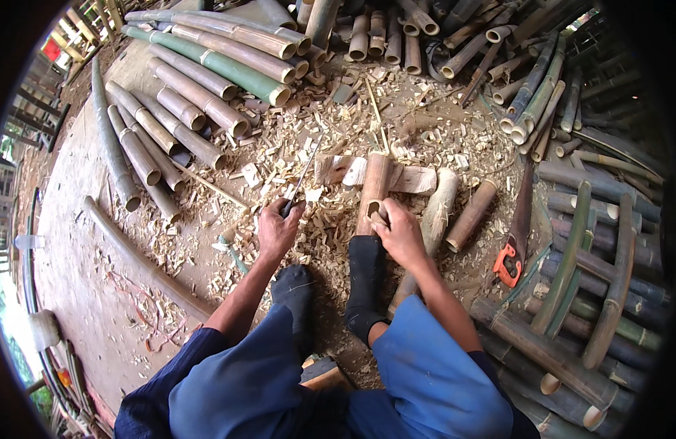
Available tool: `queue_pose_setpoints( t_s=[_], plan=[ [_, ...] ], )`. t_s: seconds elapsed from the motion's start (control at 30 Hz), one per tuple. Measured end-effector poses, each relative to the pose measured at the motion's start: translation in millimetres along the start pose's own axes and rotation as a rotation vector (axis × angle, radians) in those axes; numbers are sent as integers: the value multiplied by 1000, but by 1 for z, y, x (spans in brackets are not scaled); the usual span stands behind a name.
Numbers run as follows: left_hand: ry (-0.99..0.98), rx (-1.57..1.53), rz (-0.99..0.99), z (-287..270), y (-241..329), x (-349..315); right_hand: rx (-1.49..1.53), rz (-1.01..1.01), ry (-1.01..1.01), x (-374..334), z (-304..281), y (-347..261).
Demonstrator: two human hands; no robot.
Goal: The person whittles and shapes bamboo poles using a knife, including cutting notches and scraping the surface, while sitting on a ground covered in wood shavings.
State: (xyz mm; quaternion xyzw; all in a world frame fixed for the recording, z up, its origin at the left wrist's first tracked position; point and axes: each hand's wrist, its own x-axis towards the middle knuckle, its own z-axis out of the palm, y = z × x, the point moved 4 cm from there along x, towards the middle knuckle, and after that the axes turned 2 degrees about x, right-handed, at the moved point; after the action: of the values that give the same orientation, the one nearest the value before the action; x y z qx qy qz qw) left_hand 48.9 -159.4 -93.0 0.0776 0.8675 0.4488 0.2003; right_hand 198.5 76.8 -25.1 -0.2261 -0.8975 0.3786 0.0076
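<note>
My left hand (278, 228) is closed round the dark handle of a knife (304, 173), its long narrow blade slanting up and away over the shavings. A short bamboo tube (374, 183) leans across a pale wooden block (414, 180), with its hollow end toward me. At that near end my right hand (398, 233) is closed on the rim; the fingers partly hide the opening. My right foot in a black sock (365, 274) rests against the tube's lower end. To the right of the tube lies a pale, rough-barked log (439, 208).
Wood chips (316, 234) cover the ground. A loose bamboo piece (472, 214) and a saw with an orange handle (508, 263) lie to the right. Bamboo poles (235, 73) are heaped at the far left, with more stacked along the right (609, 293). A curved pole (144, 256) lies at left.
</note>
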Motion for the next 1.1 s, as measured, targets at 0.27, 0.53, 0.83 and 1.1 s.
queue_pose_setpoints(
  t_s=[0.27,0.53,0.83,1.1],
  plan=[
    [36,-29,-40,-8,-8,-2,79,374,90,47,-51,27],
    [26,-79,-33,-7,-9,-12,22,191,51,46,19,7],
    [76,-148,-6,-20,-2,-13,-821,-873,-148,52,18,0],
    [-19,-113,37,-18,3,-16,-532,-777,51,39,3,9]
  ],
)
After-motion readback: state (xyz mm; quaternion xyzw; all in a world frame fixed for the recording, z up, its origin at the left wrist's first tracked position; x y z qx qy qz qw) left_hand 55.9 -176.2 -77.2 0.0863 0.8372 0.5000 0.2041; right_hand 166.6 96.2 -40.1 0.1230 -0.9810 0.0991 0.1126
